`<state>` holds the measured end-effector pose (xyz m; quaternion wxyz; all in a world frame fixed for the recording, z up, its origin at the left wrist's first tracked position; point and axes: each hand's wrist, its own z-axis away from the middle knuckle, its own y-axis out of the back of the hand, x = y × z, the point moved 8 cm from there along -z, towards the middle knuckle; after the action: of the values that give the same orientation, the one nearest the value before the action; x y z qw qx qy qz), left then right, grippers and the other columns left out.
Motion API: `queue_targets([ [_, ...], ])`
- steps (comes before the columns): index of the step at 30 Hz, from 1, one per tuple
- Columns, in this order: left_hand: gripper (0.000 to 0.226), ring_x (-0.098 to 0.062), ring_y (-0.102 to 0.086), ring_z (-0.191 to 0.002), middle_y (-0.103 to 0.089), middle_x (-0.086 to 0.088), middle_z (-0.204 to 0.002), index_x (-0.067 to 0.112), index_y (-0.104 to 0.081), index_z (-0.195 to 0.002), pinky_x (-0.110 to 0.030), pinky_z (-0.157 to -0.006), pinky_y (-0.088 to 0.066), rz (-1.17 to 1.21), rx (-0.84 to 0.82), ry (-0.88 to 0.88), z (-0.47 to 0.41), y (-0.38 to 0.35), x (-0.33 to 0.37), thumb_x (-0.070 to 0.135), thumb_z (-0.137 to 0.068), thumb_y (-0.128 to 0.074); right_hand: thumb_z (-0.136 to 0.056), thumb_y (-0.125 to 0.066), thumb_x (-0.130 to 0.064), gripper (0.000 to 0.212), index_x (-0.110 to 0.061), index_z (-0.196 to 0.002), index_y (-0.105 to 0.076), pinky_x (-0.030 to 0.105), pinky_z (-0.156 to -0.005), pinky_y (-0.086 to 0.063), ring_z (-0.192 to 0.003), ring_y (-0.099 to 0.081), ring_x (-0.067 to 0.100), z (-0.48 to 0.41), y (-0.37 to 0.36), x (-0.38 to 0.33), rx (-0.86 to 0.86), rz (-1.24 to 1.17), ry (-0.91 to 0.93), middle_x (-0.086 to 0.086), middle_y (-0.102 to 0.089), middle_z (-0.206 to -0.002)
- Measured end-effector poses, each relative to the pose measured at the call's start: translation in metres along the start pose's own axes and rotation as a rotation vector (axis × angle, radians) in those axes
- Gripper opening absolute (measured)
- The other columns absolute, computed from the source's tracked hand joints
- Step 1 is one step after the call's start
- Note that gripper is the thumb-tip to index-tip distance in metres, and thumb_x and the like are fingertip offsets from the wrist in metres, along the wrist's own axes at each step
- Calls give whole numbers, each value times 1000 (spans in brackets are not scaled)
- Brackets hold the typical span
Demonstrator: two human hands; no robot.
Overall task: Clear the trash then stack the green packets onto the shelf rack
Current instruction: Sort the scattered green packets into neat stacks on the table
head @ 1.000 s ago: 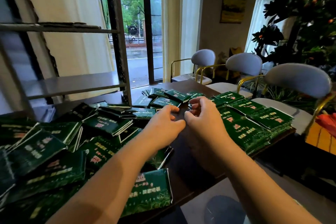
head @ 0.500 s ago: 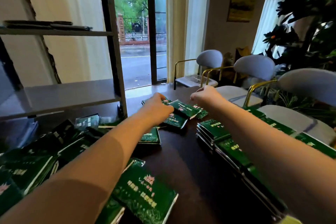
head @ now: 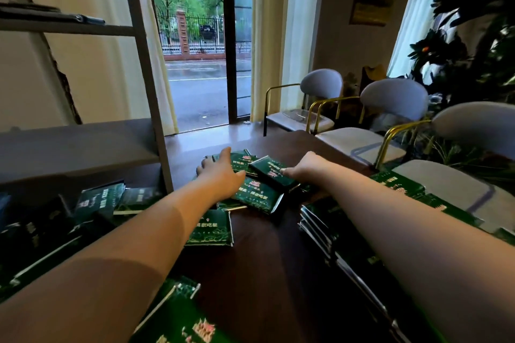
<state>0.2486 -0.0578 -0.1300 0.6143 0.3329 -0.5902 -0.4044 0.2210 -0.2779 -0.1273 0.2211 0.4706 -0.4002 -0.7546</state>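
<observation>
Green packets lie scattered over the dark table, with a small heap at its far end. My left hand lies spread over the left side of that heap, fingers fairly straight. My right hand reaches the heap's right side, its thumb pressed on a tilted dark green packet; its fingers are hidden behind the hand. The grey shelf rack stands at the left; its middle shelf is bare and a dark flat item lies on the upper shelf.
A row of stacked packets runs under my right forearm along the table's right edge. More packets are piled at the left, below the rack. Three grey chairs line the right side, with a big plant behind them.
Both arms have stretched from the near middle of the table to the heap at the far end. The hands, close together before, are now spread to either side of the heap.
</observation>
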Motion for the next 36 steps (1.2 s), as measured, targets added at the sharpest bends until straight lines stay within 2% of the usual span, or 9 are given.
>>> queue_targets([
  [4,81,-48,-27,-138,-20,-31,-153,29,2,-158,-53,-113,-30,32,51,109,-14,1,-5,59,-98,-43,-58,-68,-82,100,-17,-134,-54,48,-96,-52,-122,-52,36,-11,-3,4,53,124,-50,13,-51,-136],
  [10,80,-48,-29,-138,-22,-31,-155,46,7,-155,-51,-111,-34,74,23,124,-41,1,-10,64,-95,-43,-70,-72,-73,99,-15,-144,-42,39,-104,-41,-131,-42,37,-19,-7,-7,61,196,-1,15,-37,-145],
  [13,83,-45,-30,-141,-27,-21,-159,40,-3,-157,-49,-115,-31,115,-10,122,-51,-4,-11,65,-92,-48,-70,-78,-65,94,-10,-140,-47,40,-102,-43,-128,-45,37,-26,-11,-11,34,180,44,16,-40,-143],
  [16,79,-39,-39,-137,-45,-16,-149,17,-24,-154,-44,-113,-32,189,36,115,-50,1,-8,53,-93,-59,-69,-83,-57,87,-9,-134,-52,41,-103,-43,-128,-44,36,-26,-12,-15,46,141,76,16,-41,-141],
  [18,88,-40,-36,-138,-46,-17,-144,9,-19,-152,-45,-107,-37,285,76,165,-49,6,-9,42,-89,-71,-71,-86,-50,83,-9,-134,-52,42,-104,-42,-129,-42,37,-25,-11,-16,54,108,81,16,-36,-142],
  [21,105,-40,-36,-138,-38,-23,-148,6,-7,-153,-44,-105,-40,393,94,212,-46,11,-9,25,-82,-82,-67,-89,-46,93,-12,-142,-44,43,-103,-42,-129,-39,37,-18,-8,-17,37,71,58,16,-28,-145],
  [27,90,-36,-48,-125,-46,-19,-138,5,-26,-144,-40,-94,-44,499,87,189,-40,11,-8,7,-76,-85,-52,-95,-51,133,-12,-153,-17,43,-104,-43,-132,-38,35,-11,-2,-4,23,-20,-93,19,-31,-144],
  [30,77,-32,-49,-116,-51,-18,-125,2,-36,-137,-37,-86,-42,467,41,172,-35,9,-5,7,-77,-84,-60,-95,-38,130,-13,-154,-8,45,-108,-43,-133,-41,37,-14,-3,0,16,-146,-85,21,-32,-147],
  [36,81,-36,-47,-127,-48,-19,-138,4,-34,-144,-41,-96,-43,392,-17,106,-28,9,1,9,-79,-83,-54,-94,-25,127,-15,-151,-13,55,-106,-43,-131,-44,43,-11,-2,2,17,-243,-37,24,-35,-147],
])
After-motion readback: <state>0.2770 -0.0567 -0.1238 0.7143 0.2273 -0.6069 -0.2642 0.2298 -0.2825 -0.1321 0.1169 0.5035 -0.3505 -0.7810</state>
